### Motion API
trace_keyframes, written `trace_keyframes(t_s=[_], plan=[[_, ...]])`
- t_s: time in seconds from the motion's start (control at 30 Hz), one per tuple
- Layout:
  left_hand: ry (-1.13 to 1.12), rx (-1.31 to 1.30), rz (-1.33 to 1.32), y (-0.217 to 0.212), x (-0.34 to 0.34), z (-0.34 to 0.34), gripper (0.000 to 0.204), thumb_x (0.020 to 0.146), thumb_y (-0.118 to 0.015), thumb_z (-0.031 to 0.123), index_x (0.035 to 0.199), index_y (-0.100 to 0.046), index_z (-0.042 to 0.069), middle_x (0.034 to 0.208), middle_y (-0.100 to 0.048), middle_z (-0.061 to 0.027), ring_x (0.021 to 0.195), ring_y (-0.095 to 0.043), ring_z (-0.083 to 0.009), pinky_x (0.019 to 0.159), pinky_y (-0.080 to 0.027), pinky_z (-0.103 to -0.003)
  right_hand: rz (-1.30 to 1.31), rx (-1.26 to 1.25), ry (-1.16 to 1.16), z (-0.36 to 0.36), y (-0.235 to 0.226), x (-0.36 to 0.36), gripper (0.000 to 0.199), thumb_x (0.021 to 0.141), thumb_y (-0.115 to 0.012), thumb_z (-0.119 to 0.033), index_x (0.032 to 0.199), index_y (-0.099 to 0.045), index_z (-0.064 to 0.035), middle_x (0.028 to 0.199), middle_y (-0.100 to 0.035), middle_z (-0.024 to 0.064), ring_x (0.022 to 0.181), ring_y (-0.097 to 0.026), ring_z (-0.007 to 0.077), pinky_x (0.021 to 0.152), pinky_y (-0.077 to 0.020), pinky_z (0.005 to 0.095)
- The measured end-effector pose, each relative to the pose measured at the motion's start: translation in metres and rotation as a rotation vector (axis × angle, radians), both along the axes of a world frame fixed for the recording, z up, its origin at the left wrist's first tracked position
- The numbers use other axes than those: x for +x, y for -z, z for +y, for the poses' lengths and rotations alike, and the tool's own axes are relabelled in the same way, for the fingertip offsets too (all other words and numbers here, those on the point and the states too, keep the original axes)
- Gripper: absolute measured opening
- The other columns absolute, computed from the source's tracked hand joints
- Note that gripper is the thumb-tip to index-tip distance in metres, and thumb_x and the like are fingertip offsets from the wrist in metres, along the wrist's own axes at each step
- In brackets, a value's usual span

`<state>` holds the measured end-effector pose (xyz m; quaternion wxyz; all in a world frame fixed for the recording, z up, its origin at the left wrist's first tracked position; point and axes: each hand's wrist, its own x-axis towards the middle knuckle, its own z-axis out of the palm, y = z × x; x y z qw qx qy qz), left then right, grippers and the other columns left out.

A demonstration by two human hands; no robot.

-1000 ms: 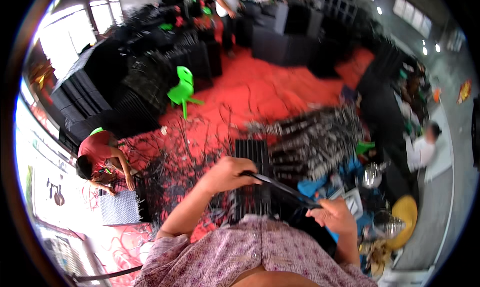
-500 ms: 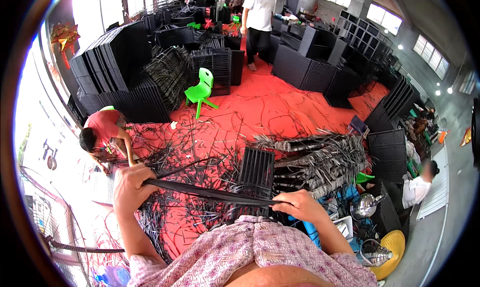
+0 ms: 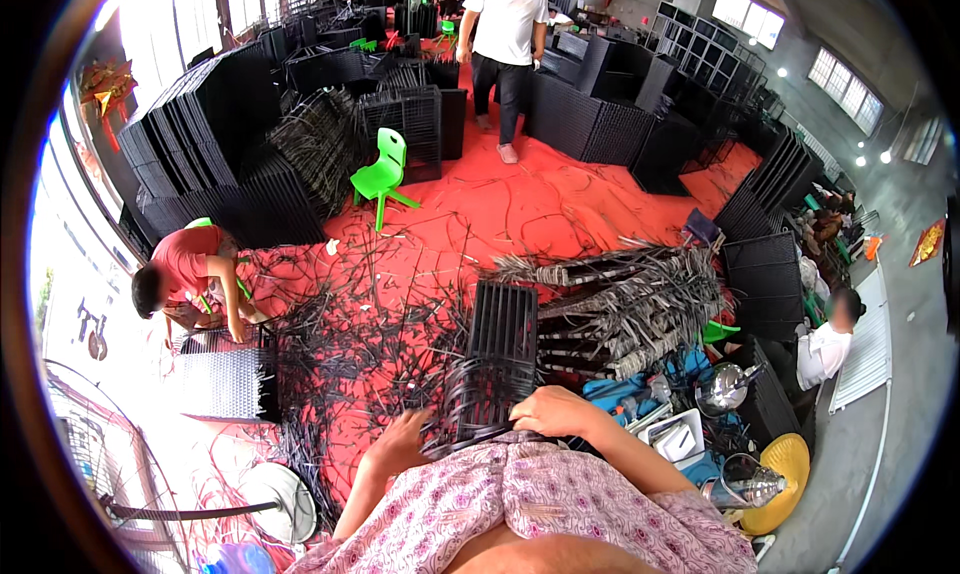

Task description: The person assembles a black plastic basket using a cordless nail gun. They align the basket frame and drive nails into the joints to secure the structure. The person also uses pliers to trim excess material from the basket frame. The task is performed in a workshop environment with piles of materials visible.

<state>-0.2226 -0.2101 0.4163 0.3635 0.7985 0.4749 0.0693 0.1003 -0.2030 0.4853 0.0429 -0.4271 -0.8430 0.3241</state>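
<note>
Black woven-strip frame panel leans upright just ahead of your knees on the red floor. Your left hand spreads open over loose black strips; your right hand curls on its lower edge. Weaving looks partly done, strands left.

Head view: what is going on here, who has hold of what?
A person in a pink patterned shirt works over a black woven panel standing just in front of them on the red floor. The left hand is spread low among loose black strips, while the right hand rests on the panel's near edge. Whether either hand grips a strip cannot be told. To the left, a person in a red shirt bends over another panel; someone in a white shirt walks at the back, beyond a green chair.
</note>
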Motion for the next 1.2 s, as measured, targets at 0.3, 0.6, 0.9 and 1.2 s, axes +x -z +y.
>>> trace_keyframes(t_s=[0.3,0.6,0.9,1.2], plan=[[0.243,-0.123,-0.358,-0.067,0.090,0.017,0.071,0.086,-0.069,0.029,0.138,-0.033,-0.003,0.112,-0.063,-0.0236,0.103,-0.063,-0.0329,0.090,-0.048,-0.039,-0.070,0.142,-0.073,0.003,-0.012,-0.032,0.018,0.078,-0.060,-0.024,0.079,-0.065,-0.0064,0.072,-0.064,0.0195,0.071,-0.064,0.0387,0.065,-0.0501,0.0484],[0.080,0.125,-0.548,0.002,0.077,0.022,0.021,0.098,-0.051,0.018,0.098,-0.059,-0.001,0.070,-0.057,0.0003,0.060,-0.051,-0.0065,0.054,-0.041,-0.021,-0.323,0.747,0.036,0.011,-0.037,-0.043,0.012,0.075,-0.065,-0.022,0.081,-0.063,-0.0120,0.102,-0.063,0.0058,0.107,-0.057,0.0182,0.092,-0.0381,0.0419],[-0.290,-0.274,-1.054,-0.102,0.088,0.067,0.032,0.100,-0.047,0.026,0.097,-0.065,-0.001,0.057,-0.042,0.0052,0.049,-0.033,-0.0039,0.046,-0.024,-0.022,0.941,0.307,0.848,0.017,-0.066,-0.026,0.037,0.087,-0.069,-0.011,0.119,-0.058,0.0010,0.105,-0.062,0.0095,0.090,-0.060,0.0129,0.075,-0.0499,0.0259],[-0.204,-0.272,-0.895,-0.099,0.090,0.065,0.034,0.100,-0.047,0.026,0.101,-0.065,-0.002,0.056,-0.043,0.0051,0.049,-0.034,-0.0042,0.047,-0.027,-0.022,1.180,-0.143,0.814,0.053,-0.065,-0.051,0.061,0.089,-0.067,-0.028,0.134,-0.044,0.0065,0.104,-0.061,0.0076,0.076,-0.057,0.0082,0.055,-0.0400,0.0186]])
